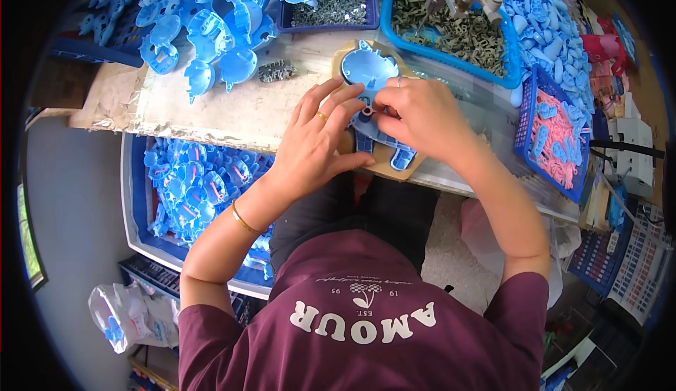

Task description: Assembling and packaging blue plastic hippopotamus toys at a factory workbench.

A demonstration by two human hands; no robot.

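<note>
Under the jig [381, 165] runs the desk [211, 113], its pale top scuffed and ragged along the front edge. On the jig lies the blue shell [370, 67], its round bowl at the far end and its legs pointing toward the person. The left hand [317, 134] reaches in from the jig's left with its grip apart, fingers spread and arched over the shell. The right hand [422, 113] comes from the jig's right, thumb and forefinger bunched beside a small pale ring [367, 111]; whether that grip is clamped on anything, I cannot tell. To do this well, I judge, the shell should sit flat on the jig, the left fingers pressing lightly, the right fingertips working square to the ring so nothing small tips.

Left of the jig and lower, a white-rimmed bin [129, 194] holds more glossy blue mouldings. Beyond the jig to the left rises a heap [211, 32] of smooth, thin-walled, cupped shells. Beyond it to the right, a bright blue basket [451, 62] carries dull, angular clips [479, 49]. Farther right, a perforated crate [524, 123] holds slim pink sticks [560, 169]. Just left of the jig sits a clump [277, 71] of dark metallic bits.
</note>
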